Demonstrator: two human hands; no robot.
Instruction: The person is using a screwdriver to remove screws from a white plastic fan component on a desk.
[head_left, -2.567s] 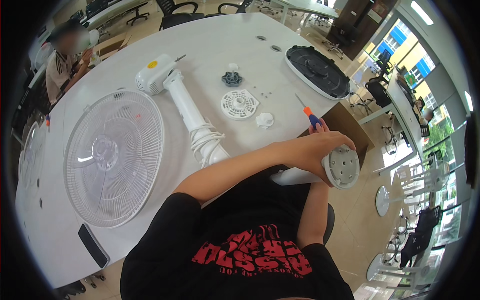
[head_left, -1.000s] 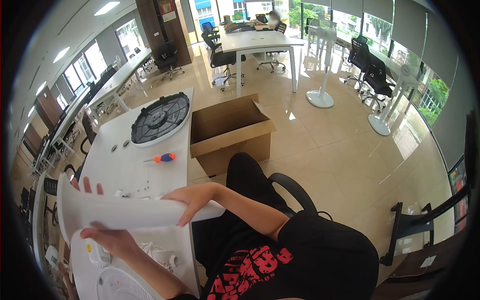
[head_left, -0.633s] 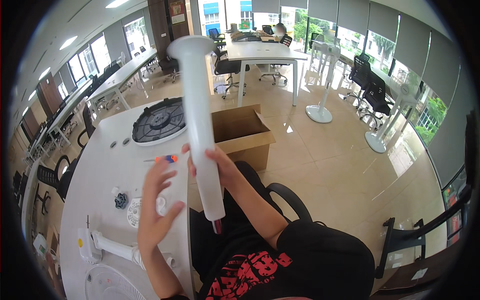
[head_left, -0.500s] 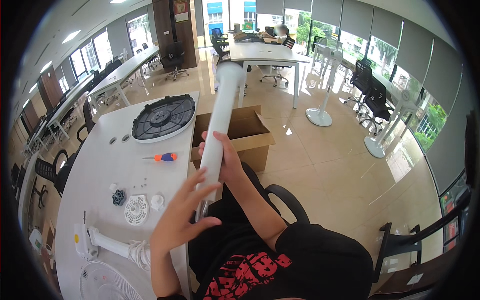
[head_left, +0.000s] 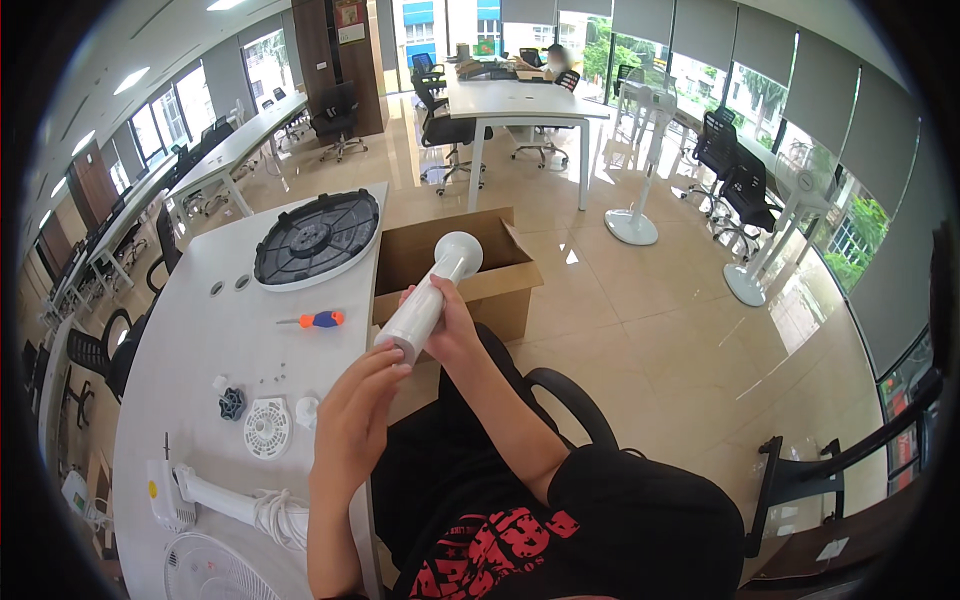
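Observation:
A white fan pole (head_left: 415, 318) with a flared round end (head_left: 459, 253) is held at a slant over my lap, beside the table edge. My right hand (head_left: 450, 318) is closed round its middle, with the flared end pointing away from me. At the near, open end of the pole, my left hand (head_left: 352, 412) has its fingers stretched out and close together, fingertips touching the rim. On the table to the left lie an orange and blue screwdriver (head_left: 318, 320), a dark knob (head_left: 232, 403) and a white slotted round plate (head_left: 268, 428).
A round fan base (head_left: 318, 240), dark underside up, lies at the table's far end. Nearer are a white fan motor with its neck (head_left: 215, 492), coiled cord (head_left: 280, 518) and a fan grille (head_left: 205, 575). An opened cardboard box (head_left: 500, 300) stands beyond the table edge. A chair armrest (head_left: 575, 400) is close by.
The pole's flared end has come down and nearer, so the pole looks shorter. My left hand's spread fingers have drawn together at its near end. The metal rod seen there earlier no longer shows.

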